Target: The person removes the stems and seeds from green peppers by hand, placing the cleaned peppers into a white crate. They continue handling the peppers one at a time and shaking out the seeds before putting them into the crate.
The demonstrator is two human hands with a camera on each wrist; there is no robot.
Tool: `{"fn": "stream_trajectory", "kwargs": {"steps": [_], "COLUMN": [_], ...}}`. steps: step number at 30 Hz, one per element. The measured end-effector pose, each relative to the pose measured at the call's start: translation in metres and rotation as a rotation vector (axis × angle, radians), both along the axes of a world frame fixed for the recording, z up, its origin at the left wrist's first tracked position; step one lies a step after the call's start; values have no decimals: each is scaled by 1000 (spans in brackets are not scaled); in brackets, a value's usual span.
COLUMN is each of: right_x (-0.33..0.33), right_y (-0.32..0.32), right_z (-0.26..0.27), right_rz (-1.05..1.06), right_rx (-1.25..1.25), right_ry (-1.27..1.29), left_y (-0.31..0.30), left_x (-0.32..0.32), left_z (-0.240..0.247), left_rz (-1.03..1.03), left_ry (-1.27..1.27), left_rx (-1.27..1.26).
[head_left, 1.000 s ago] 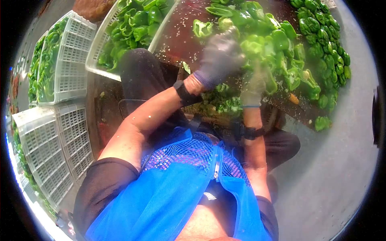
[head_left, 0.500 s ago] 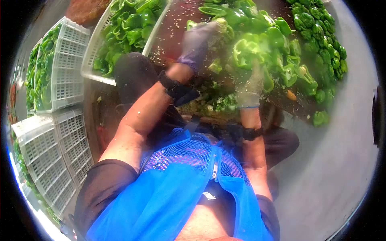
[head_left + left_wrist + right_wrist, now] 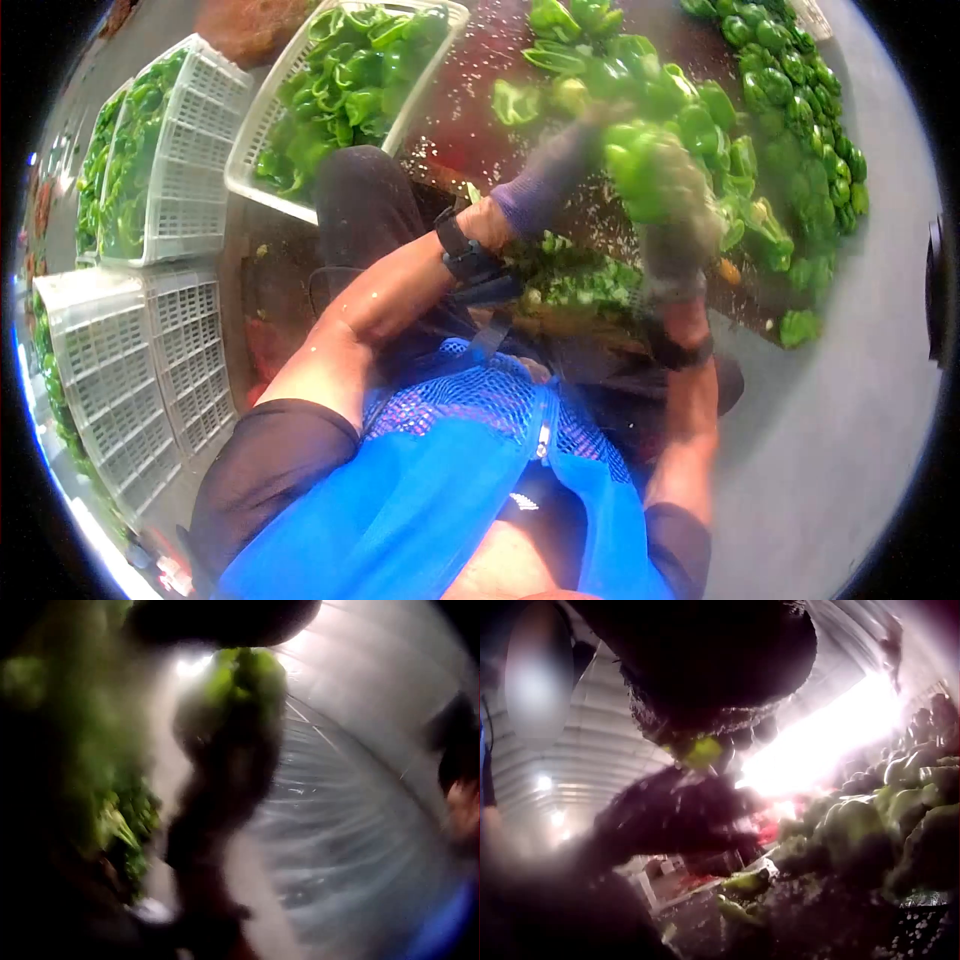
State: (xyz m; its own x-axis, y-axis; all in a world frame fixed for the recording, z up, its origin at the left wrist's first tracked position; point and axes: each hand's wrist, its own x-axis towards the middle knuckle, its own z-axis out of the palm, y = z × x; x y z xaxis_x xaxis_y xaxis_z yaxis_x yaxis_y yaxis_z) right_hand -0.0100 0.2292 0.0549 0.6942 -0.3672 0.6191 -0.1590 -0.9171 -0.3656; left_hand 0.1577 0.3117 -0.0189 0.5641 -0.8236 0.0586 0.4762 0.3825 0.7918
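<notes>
A whole-looking green pepper [image 3: 635,170] is gripped in my gloved right hand [image 3: 683,225], held above the board [image 3: 480,90]. My left hand [image 3: 552,172], in a purple-grey glove, reaches to the pepper's upper left side; blur hides its fingertips and whether they hold anything. The left wrist view has the right hand [image 3: 229,757] dark and upright, the pepper [image 3: 244,675] at its top. In the right wrist view, a bit of green [image 3: 703,752] shows between the dark near hand and the left hand [image 3: 671,814]. Cut peppers [image 3: 700,130] lie just beyond.
A white crate of peppers [image 3: 236,165] stands left of the board, with more crates [image 3: 185,150] farther left. Many whole peppers [image 3: 790,90] are heaped at the right. Chopped green bits [image 3: 590,283] lie below the hands, near the knees. Grey floor [image 3: 830,400] spreads at the right.
The left hand has swung back right from over the board's left part, towards the right hand. The right hand has moved right and now holds a pepper up. The head view has shifted slightly.
</notes>
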Motion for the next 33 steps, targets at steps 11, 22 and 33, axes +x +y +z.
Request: {"fn": "stream_trajectory", "kwargs": {"steps": [11, 22, 33], "right_x": [23, 47, 161], "right_y": [-2, 6, 33], "right_z": [10, -67, -89], "right_rz": [-143, 53, 384], "right_rx": [332, 1014, 1698], "right_ry": [-23, -148, -388], "left_y": [43, 6, 17], "left_x": [31, 109, 127], "left_z": [33, -10, -26], "left_rz": [510, -45, 16], "left_ry": [-596, -1213, -1169], "left_rx": [566, 1452, 1236]}}
